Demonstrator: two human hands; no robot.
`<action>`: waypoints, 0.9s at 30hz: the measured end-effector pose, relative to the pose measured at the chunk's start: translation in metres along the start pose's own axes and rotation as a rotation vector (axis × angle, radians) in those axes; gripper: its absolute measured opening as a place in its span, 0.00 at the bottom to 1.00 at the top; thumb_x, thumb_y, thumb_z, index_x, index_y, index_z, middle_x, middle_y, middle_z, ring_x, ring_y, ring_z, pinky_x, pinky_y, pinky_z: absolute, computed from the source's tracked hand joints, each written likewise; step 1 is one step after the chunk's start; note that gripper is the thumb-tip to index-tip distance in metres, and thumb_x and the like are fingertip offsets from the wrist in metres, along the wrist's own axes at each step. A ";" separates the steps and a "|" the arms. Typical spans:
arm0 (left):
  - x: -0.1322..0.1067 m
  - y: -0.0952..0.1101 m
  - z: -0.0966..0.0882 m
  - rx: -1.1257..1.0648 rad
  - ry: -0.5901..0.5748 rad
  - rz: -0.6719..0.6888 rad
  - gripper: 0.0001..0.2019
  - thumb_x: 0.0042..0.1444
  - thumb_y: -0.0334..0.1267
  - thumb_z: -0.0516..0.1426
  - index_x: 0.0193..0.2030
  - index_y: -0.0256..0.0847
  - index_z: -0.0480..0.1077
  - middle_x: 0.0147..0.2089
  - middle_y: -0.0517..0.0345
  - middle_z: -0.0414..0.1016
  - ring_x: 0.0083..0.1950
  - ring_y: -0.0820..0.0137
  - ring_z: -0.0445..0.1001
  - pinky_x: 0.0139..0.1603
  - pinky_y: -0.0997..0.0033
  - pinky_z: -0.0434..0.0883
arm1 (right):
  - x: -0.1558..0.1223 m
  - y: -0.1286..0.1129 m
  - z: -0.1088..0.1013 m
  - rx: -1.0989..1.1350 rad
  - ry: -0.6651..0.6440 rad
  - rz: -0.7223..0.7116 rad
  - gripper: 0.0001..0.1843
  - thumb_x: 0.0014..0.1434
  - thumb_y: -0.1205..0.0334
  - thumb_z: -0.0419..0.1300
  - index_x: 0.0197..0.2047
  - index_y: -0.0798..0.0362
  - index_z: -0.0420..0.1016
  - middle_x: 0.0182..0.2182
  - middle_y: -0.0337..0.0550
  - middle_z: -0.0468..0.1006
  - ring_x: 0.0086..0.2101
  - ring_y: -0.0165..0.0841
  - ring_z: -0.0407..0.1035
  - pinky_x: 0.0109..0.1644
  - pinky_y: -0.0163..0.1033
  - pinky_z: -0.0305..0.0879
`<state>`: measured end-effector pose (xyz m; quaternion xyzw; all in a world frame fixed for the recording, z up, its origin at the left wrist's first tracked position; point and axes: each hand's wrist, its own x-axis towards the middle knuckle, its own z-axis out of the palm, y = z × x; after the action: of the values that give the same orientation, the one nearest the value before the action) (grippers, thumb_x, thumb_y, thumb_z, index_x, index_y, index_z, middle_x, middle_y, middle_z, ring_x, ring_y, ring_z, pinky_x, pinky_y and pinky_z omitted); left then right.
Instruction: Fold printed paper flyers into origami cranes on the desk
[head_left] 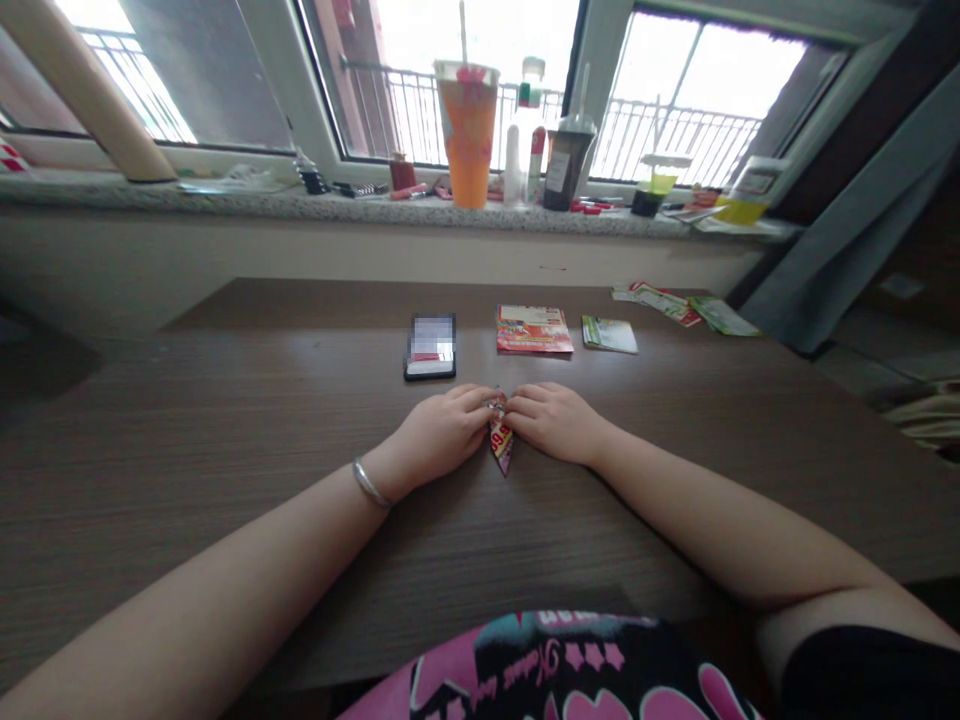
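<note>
A folded piece of printed paper point(501, 436), narrow and pointed toward me, lies on the brown table point(225, 420) between my hands. Red, yellow and white print shows on it. From the left, my left hand point(444, 428), with a silver bangle at the wrist, is closed on its edge. My right hand point(559, 420) grips the opposite edge with bent fingers. The fingertips cover the paper's upper part. Just beyond my left hand lies a phone point(430, 346) with its screen lit. A stack of red printed flyers point(533, 329) sits behind the paper.
Right of the flyers lies a small pile of cards point(610, 335), with more leaflets point(667, 303) at the table's far right corner. On the granite windowsill point(360, 210) stand a tall orange drink cup point(469, 135), a dark cup point(567, 165) and several bottles. A grey curtain point(847, 210) hangs at right.
</note>
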<state>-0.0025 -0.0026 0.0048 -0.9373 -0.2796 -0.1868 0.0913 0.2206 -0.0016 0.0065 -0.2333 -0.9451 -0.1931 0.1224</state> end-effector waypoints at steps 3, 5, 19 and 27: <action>0.002 0.000 -0.001 -0.008 -0.021 0.014 0.10 0.61 0.32 0.53 0.45 0.37 0.73 0.51 0.49 0.75 0.53 0.61 0.71 0.54 0.60 0.73 | 0.001 0.000 0.000 0.017 -0.001 0.011 0.10 0.68 0.63 0.50 0.43 0.54 0.73 0.41 0.44 0.77 0.43 0.35 0.66 0.44 0.40 0.59; 0.003 -0.001 -0.001 -0.020 -0.036 0.016 0.09 0.61 0.32 0.52 0.44 0.37 0.73 0.48 0.49 0.76 0.52 0.62 0.71 0.54 0.61 0.73 | 0.001 0.000 0.000 0.029 -0.002 0.022 0.11 0.68 0.62 0.50 0.42 0.54 0.73 0.40 0.44 0.77 0.42 0.35 0.67 0.43 0.39 0.60; 0.002 -0.001 -0.001 -0.085 -0.077 -0.024 0.09 0.61 0.33 0.53 0.45 0.39 0.72 0.47 0.52 0.76 0.50 0.64 0.72 0.52 0.62 0.72 | -0.001 0.006 0.010 0.384 0.047 0.236 0.06 0.59 0.64 0.60 0.37 0.50 0.80 0.36 0.42 0.80 0.38 0.33 0.70 0.43 0.37 0.63; 0.002 -0.005 -0.001 0.075 -0.030 0.124 0.09 0.65 0.36 0.52 0.46 0.40 0.72 0.46 0.53 0.77 0.47 0.64 0.74 0.46 0.64 0.72 | -0.001 0.003 0.014 0.449 0.083 0.288 0.05 0.57 0.64 0.62 0.36 0.50 0.80 0.36 0.42 0.80 0.38 0.34 0.70 0.43 0.38 0.64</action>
<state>-0.0043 0.0021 0.0072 -0.9515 -0.2290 -0.1563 0.1336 0.2211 0.0066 -0.0052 -0.3242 -0.9156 0.0311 0.2360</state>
